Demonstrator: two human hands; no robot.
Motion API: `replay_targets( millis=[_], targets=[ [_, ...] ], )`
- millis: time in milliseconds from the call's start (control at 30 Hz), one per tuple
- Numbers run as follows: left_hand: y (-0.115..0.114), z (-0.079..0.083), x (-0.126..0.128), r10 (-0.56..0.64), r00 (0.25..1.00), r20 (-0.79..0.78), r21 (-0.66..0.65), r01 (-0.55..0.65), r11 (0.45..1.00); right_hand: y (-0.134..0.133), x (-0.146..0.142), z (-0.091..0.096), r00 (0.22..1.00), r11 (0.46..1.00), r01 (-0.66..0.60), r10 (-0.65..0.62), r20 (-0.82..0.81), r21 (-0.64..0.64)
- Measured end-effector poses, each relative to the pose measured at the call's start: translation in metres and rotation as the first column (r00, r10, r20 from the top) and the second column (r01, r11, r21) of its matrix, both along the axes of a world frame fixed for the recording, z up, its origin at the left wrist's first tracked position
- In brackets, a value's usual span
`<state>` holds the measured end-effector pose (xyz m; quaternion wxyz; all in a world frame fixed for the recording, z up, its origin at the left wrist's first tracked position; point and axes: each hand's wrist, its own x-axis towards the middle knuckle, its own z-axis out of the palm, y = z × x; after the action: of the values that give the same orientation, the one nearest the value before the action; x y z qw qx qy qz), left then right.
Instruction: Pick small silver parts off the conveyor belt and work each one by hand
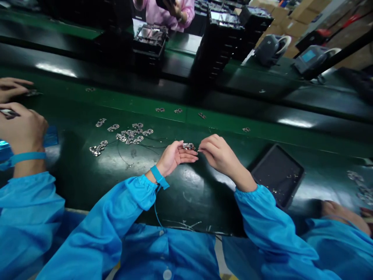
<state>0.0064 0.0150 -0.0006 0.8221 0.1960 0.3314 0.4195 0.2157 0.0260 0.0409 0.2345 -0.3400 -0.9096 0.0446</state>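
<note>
My left hand (175,156) pinches a small circuit board (189,146) between thumb and fingertips, just above the dark green bench top (186,194). My right hand (217,152) is close beside it, fingers curled and pinched together at the board's right end; whether it grips a thin wire there I cannot make out. A blue wrist strap (159,177) circles my left wrist. A loose pile of similar small boards (128,135) lies on the bench to the left of my hands, with thin wires trailing from it.
A black tray (278,175) lies to the right of my hands. A co-worker's hands (20,128) work at the left, another co-worker's arm (344,217) at the right. Stacks of black trays (218,42) stand beyond the conveyor, where a person in pink (169,11) stands.
</note>
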Motion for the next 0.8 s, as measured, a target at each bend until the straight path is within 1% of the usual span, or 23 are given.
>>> replay_targets(
  millis=[100, 233, 333, 400, 467, 533, 667, 700, 733, 800],
  targets=[
    [-0.001, 0.000, 0.001, 0.004, 1.000, -0.004, 0.020, -0.004, 1.000, 0.001, 0.003, -0.004, 0.999, 1.000, 0.019, -0.019, 0.041, -0.003],
    [-0.002, 0.001, 0.001, 0.039, 0.997, -0.068, 0.082, -0.034, 0.996, 0.007, 0.004, -0.004, 0.996, 0.997, 0.051, -0.046, 0.073, -0.066],
    [-0.003, 0.000, 0.002, 0.039, 0.992, -0.117, 0.112, -0.026, 0.993, 0.011, 0.001, -0.002, 0.997, 0.984, 0.071, -0.064, 0.051, -0.162],
    [-0.003, -0.001, 0.003, 0.037, 0.988, -0.149, 0.115, -0.020, 0.993, 0.011, -0.002, -0.001, 0.996, 0.958, 0.077, -0.084, -0.013, -0.277],
    [-0.003, -0.002, 0.004, 0.033, 0.983, -0.182, 0.122, -0.011, 0.992, 0.012, -0.008, 0.000, 0.988, 0.901, 0.078, -0.128, -0.091, -0.428],
    [-0.003, -0.002, 0.005, 0.039, 0.977, -0.210, 0.137, -0.010, 0.990, 0.013, -0.015, 0.000, 0.978, 0.833, 0.072, -0.168, -0.126, -0.548],
    [-0.006, -0.007, 0.007, 0.087, 0.970, -0.227, 0.185, -0.045, 0.982, 0.024, -0.027, 0.002, 0.972, 0.755, 0.088, -0.208, -0.110, -0.649],
    [-0.006, -0.009, 0.008, 0.100, 0.971, -0.219, 0.195, -0.057, 0.979, 0.028, -0.029, 0.002, 0.968, 0.723, 0.089, -0.224, -0.110, -0.685],
    [-0.006, -0.012, 0.008, 0.112, 0.972, -0.208, 0.203, -0.069, 0.977, 0.032, -0.031, 0.001, 0.965, 0.678, 0.084, -0.239, -0.111, -0.730],
    [-0.005, -0.017, 0.009, 0.140, 0.971, -0.191, 0.217, -0.097, 0.971, 0.040, -0.034, 0.000, 0.963, 0.568, 0.047, -0.246, -0.115, -0.822]
  ],
)
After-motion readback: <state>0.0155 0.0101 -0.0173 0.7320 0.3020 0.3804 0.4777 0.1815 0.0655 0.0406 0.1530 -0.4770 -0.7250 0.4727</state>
